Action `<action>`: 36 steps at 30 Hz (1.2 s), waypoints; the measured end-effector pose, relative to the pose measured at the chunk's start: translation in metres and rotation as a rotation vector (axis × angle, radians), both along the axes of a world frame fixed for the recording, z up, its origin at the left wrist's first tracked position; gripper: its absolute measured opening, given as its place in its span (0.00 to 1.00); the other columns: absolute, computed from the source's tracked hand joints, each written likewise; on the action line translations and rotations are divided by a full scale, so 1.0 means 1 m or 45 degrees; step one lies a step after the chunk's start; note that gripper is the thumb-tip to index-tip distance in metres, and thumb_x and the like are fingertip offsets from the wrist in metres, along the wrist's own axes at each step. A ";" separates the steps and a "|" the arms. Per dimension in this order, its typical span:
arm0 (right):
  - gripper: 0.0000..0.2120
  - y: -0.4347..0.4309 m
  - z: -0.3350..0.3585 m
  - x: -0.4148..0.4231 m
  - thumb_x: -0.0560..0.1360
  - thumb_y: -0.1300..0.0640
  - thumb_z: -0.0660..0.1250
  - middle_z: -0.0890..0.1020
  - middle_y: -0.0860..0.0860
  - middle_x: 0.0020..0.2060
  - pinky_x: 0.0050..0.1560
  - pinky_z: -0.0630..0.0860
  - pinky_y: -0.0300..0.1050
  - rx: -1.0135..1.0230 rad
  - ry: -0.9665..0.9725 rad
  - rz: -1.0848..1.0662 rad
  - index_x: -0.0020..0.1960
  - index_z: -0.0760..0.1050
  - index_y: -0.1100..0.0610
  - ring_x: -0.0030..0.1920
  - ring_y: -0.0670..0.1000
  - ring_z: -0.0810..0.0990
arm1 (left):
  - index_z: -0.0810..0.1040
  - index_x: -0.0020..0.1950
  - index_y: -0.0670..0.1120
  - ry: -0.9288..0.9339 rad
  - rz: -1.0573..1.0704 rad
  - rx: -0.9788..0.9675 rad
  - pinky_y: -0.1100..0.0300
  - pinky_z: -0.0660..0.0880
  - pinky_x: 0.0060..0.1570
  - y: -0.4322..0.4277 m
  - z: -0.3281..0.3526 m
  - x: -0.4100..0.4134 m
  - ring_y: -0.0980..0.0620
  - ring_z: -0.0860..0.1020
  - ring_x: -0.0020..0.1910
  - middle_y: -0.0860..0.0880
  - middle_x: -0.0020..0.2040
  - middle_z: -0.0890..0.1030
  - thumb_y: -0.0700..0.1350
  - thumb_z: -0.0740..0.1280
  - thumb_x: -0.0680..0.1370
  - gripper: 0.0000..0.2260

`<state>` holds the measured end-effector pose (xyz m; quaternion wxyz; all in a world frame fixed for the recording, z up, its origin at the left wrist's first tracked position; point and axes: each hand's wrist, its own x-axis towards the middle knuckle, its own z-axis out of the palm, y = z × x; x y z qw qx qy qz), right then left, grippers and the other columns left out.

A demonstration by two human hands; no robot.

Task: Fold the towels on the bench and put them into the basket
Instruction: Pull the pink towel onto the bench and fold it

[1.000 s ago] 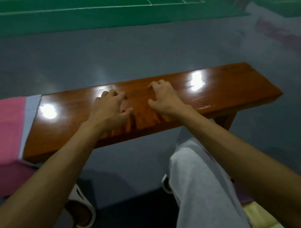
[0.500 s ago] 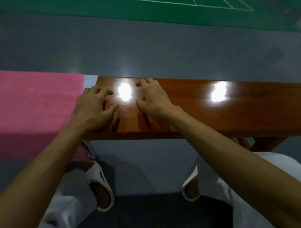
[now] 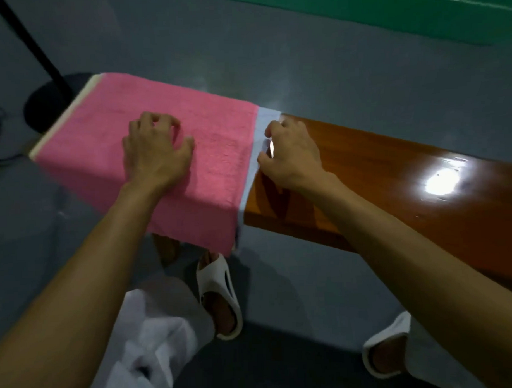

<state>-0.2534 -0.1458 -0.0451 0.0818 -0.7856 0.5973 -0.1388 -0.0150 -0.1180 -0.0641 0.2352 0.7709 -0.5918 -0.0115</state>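
A pink towel (image 3: 107,132) lies draped over the left end of the glossy wooden bench (image 3: 393,171). Under it a light blue towel (image 3: 265,115) shows as a narrow strip along its right edge, and a cream towel (image 3: 69,109) shows along its left edge. My left hand (image 3: 156,152) rests on top of the pink towel with its fingers loosely curled. My right hand (image 3: 291,152) sits at the blue strip's edge, thumb and curled fingertips pinching it. No basket is in view.
A black stand with a round base (image 3: 47,99) stands on the grey floor behind the bench's left end. My legs in white trousers and white slippers (image 3: 220,299) are below the bench's front edge. Green court flooring (image 3: 416,11) lies at the far right.
The view has swung left along the bench, so the towel stack is now fully in sight. My left hand moved from bare wood onto the pink towel; my right hand reached the blue strip's edge.
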 end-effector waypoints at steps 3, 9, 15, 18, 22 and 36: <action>0.16 -0.005 -0.003 0.015 0.78 0.48 0.65 0.79 0.56 0.55 0.53 0.77 0.53 -0.084 -0.156 -0.087 0.59 0.78 0.57 0.57 0.58 0.77 | 0.76 0.67 0.45 0.056 0.281 -0.034 0.42 0.67 0.67 -0.007 0.001 0.028 0.35 0.69 0.68 0.39 0.68 0.73 0.54 0.67 0.78 0.21; 0.15 0.000 -0.006 0.048 0.76 0.46 0.70 0.80 0.54 0.49 0.44 0.73 0.45 -0.123 -0.253 -0.034 0.54 0.80 0.57 0.47 0.54 0.79 | 0.75 0.67 0.40 0.061 0.739 -0.032 0.41 0.66 0.68 -0.007 -0.002 0.075 0.35 0.67 0.71 0.39 0.71 0.71 0.52 0.67 0.78 0.22; 0.08 -0.005 -0.001 0.071 0.69 0.56 0.68 0.79 0.55 0.32 0.33 0.77 0.49 0.035 -0.211 -0.135 0.37 0.76 0.61 0.36 0.58 0.81 | 0.80 0.63 0.40 0.001 0.706 0.003 0.40 0.67 0.68 -0.009 -0.001 0.084 0.33 0.69 0.70 0.37 0.69 0.73 0.46 0.65 0.82 0.14; 0.11 -0.012 0.005 0.075 0.69 0.55 0.71 0.79 0.55 0.36 0.35 0.74 0.48 0.089 -0.228 -0.147 0.37 0.70 0.57 0.39 0.58 0.81 | 0.81 0.58 0.42 -0.001 0.665 -0.067 0.40 0.69 0.65 -0.009 0.005 0.079 0.33 0.70 0.67 0.37 0.66 0.74 0.41 0.63 0.80 0.11; 0.11 -0.018 0.009 0.075 0.66 0.54 0.74 0.78 0.52 0.31 0.34 0.77 0.49 0.107 -0.337 -0.127 0.34 0.74 0.57 0.37 0.54 0.82 | 0.80 0.54 0.44 -0.047 0.587 -0.241 0.42 0.70 0.62 -0.009 0.020 0.074 0.35 0.72 0.64 0.39 0.62 0.76 0.44 0.61 0.79 0.10; 0.06 -0.006 0.075 -0.066 0.66 0.52 0.72 0.78 0.45 0.31 0.33 0.80 0.46 -0.430 -0.580 -0.264 0.36 0.79 0.53 0.33 0.46 0.78 | 0.80 0.50 0.44 0.130 -0.143 -0.461 0.48 0.72 0.55 -0.026 0.098 -0.093 0.39 0.77 0.55 0.39 0.55 0.78 0.51 0.63 0.76 0.12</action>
